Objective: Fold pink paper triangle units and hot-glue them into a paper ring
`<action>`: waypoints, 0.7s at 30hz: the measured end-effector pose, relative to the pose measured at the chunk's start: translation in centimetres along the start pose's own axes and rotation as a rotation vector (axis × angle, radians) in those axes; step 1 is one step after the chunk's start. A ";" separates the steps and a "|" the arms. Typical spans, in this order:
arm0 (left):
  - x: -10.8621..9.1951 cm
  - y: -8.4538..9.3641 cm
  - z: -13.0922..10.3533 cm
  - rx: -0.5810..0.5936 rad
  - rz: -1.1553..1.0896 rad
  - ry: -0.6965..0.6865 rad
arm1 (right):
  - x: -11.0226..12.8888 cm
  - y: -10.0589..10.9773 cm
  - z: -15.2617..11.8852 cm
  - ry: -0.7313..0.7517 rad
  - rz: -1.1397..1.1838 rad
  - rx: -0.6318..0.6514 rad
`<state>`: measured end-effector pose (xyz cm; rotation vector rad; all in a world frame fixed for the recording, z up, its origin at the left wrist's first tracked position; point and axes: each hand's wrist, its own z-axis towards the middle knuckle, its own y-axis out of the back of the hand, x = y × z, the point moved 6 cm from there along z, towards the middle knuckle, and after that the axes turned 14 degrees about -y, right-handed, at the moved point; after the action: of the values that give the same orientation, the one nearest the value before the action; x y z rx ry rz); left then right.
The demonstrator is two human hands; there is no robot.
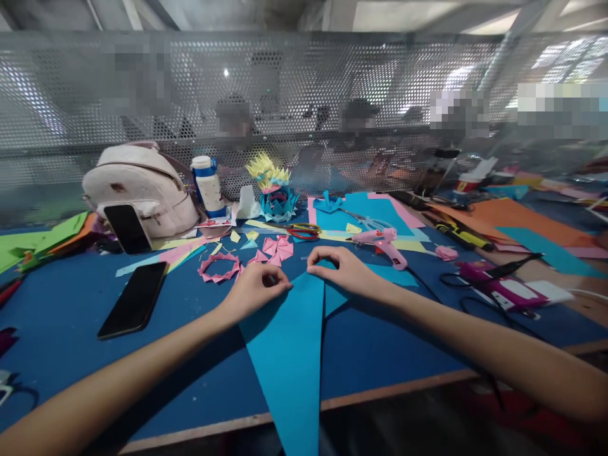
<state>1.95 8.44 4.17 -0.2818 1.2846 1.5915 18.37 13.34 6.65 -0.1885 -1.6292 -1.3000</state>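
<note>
A folded sheet of blue paper (pixel 294 354) lies in front of me, its narrow end hanging past the table's near edge. My left hand (pixel 256 288) pinches its upper left edge between thumb and fingers. At the top corner, my right hand (pixel 339 269) is closed in a pinch on the same paper. Just beyond my left hand are a ring of folded pink paper (pixel 219 268) and several pink paper pieces (pixel 278 249). A pink glue gun (pixel 382 244) lies beyond my right hand, near red-handled scissors (pixel 304 232).
A black phone (pixel 133 301) lies flat at left; another phone (pixel 127 229) leans on a white backpack (pixel 142 190). A bottle (pixel 209 187) and a paper flower (pixel 278 199) stand behind. At right are a purple device (pixel 503 285) with cables and orange paper (pixel 517 221). A perforated screen (pixel 294 82) closes the back.
</note>
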 end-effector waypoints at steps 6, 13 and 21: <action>-0.2 1.4 -1.1 -0.044 0.004 0.048 | -0.1 0.8 -0.2 -0.027 0.025 -0.065; 0.1 4.0 -3.6 -0.113 0.032 0.141 | -1.6 2.7 -0.9 -0.089 0.035 -0.133; 0.5 5.6 -5.4 -0.130 0.061 0.187 | -2.7 2.7 -1.2 -0.133 0.076 -0.120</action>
<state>-4.89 4.82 4.91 -0.4862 1.3442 1.7364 22.17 14.67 6.26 -0.4139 -1.6399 -1.3515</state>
